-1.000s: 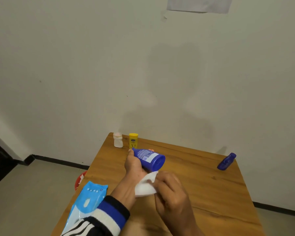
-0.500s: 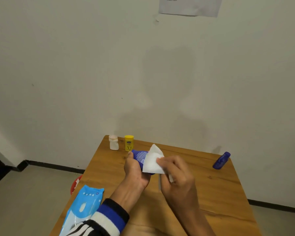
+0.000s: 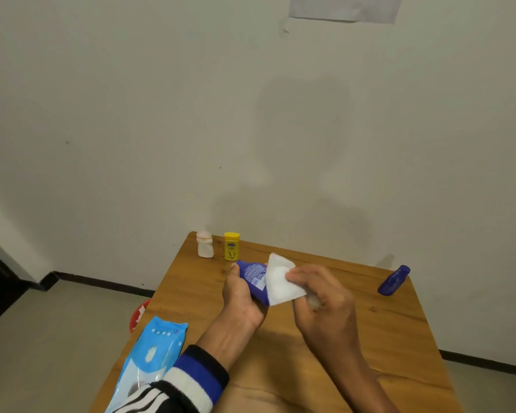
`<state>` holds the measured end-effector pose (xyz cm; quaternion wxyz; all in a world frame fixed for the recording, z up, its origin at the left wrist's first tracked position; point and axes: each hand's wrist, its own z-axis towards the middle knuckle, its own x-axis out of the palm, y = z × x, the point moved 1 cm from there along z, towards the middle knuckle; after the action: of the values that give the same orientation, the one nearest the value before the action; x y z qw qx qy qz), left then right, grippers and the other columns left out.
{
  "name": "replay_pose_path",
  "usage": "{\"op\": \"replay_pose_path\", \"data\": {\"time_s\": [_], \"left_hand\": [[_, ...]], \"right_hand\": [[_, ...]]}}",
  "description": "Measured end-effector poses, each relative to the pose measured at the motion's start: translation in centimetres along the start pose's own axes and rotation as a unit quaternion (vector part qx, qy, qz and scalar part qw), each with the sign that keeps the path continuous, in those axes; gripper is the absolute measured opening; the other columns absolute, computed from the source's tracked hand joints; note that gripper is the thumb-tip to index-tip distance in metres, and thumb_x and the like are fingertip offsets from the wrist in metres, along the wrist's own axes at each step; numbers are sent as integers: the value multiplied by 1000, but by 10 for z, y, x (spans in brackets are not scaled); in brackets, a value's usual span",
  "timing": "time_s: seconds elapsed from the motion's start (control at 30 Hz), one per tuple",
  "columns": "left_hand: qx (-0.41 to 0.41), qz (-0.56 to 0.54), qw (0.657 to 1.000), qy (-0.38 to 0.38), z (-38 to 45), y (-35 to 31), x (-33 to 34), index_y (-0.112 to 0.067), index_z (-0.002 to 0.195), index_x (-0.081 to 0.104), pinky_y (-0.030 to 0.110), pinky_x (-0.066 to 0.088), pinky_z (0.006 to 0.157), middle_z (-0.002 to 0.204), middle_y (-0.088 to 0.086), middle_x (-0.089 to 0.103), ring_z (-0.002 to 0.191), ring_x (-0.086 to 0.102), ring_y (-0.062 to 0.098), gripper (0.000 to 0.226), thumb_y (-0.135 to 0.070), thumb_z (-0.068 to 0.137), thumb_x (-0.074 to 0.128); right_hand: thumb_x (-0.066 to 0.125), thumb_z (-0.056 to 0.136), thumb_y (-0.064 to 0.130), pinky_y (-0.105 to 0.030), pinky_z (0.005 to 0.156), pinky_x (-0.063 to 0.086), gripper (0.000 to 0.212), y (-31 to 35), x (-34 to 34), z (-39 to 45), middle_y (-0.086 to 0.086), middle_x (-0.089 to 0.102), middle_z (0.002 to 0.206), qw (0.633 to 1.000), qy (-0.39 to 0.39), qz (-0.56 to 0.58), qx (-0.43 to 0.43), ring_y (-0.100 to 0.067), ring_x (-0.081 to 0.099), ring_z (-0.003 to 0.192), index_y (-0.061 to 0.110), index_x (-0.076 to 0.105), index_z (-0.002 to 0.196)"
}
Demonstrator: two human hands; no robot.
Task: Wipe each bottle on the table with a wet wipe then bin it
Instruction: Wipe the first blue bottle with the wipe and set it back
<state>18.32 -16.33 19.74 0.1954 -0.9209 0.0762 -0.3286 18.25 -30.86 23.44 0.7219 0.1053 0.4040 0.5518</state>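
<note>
1. Blue plastic, the bottle (image 3: 254,280) in hand lay tilted above the middle of the wooden surface (image 3: 379,329), its far end pointing toward eleven o'clock. The left hand (image 3: 241,299) gripped its lower part, fingers curled round it from beneath and the thumb lying along its left side.

2. The right hand (image 3: 322,296) pinched a white wet wipe (image 3: 280,281) between thumb and fingertips and held it flat against the bottle's right flank, covering part of the printed label.

3. The step in hand looked like the wiping of this first blue bottle; how much of it was already clean could not be told.

4. Three more bottles waited on the surface: a small white one (image 3: 205,244) and a yellow one (image 3: 231,246), upright and just beside each other at the far corner toward eleven o'clock, and a dark blue one (image 3: 393,280) leaning or lying near the edge at two o'clock, well apart from the hands.

5. A light blue wipe pack (image 3: 149,362) lay at the near edge at seven o'clock, partly under the striped sleeve (image 3: 185,386). Something red (image 3: 137,315) showed on the floor just beyond the surface's left edge, perhaps the bin; too little was visible to be sure.

6. The next move probably called for turning the bottle in the left grip so the wipe could reach the hidden side and cap, then setting it down and taking up another.
</note>
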Motion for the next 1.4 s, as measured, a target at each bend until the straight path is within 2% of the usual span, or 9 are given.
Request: {"op": "replay_pose_path", "data": {"time_s": [0.27,0.43,0.63,0.77,0.9,1.03,1.13,1.23,1.4], "left_hand": [[11,18,999,-36,4,-7,-2,3,108,60,40,51,60,86,19,68,69,65,29,57,-48,104,34],[2,21,999,-40,6,-11,0,-1,126,56,38,54,60,95,18,67,78,65,29,59,-52,101,42],[-17,1,1000,21,-6,5,4,-3,113,61,41,59,53,100,22,68,82,65,36,58,-54,101,36],[-37,-30,997,54,-11,-1,9,-3,98,63,30,55,44,69,16,68,55,66,28,61,-56,100,34],[6,-92,995,48,-16,-7,23,-1,101,58,31,54,38,78,16,69,51,70,25,43,-42,104,43],[3,-74,995,63,-15,-13,21,-1,97,58,30,53,39,61,15,71,47,69,24,47,-45,103,43],[-11,-43,995,85,-13,-9,16,-3,101,62,37,55,56,67,13,72,66,68,28,54,-53,101,40],[-18,-15,995,93,-14,-3,16,-3,98,62,34,55,53,66,13,70,64,66,27,57,-55,100,38],[24,-51,995,79,-4,-10,18,-1,96,58,30,57,46,65,16,70,51,69,26,53,-50,102,41]], "right_hand": [[65,75,-12,-26,75,52,29,8,19,-31,-8,66,100,991,63,-68,-99,-22,62,87,2,72,99],[68,70,-12,-28,77,54,32,17,7,-32,-3,68,103,995,46,12,-87,-17,65,93,4,74,96],[65,65,-14,-18,83,50,35,13,-10,0,-7,70,101,997,-2,-39,-69,-17,63,94,3,75,94],[64,70,-10,-24,84,52,28,16,5,-26,-6,68,102,994,33,-27,-96,-17,62,96,3,74,94],[58,73,-8,-28,83,52,29,25,19,-53,-9,68,106,984,95,45,-142,-25,63,91,1,73,96],[57,73,-1,-26,80,53,27,24,-5,-34,-5,70,102,995,-3,66,-70,-20,66,92,3,76,91],[59,68,-8,-22,80,54,32,17,-18,-10,-2,69,100,998,-57,19,-33,-13,65,95,6,77,92],[65,62,-16,-24,74,55,38,14,-9,-6,-2,66,99,998,-38,5,-42,-11,63,93,5,75,92],[71,73,-2,-21,71,52,22,17,13,-38,7,59,98,997,39,-3,-70,-9,59,89,10,71,91]]}}
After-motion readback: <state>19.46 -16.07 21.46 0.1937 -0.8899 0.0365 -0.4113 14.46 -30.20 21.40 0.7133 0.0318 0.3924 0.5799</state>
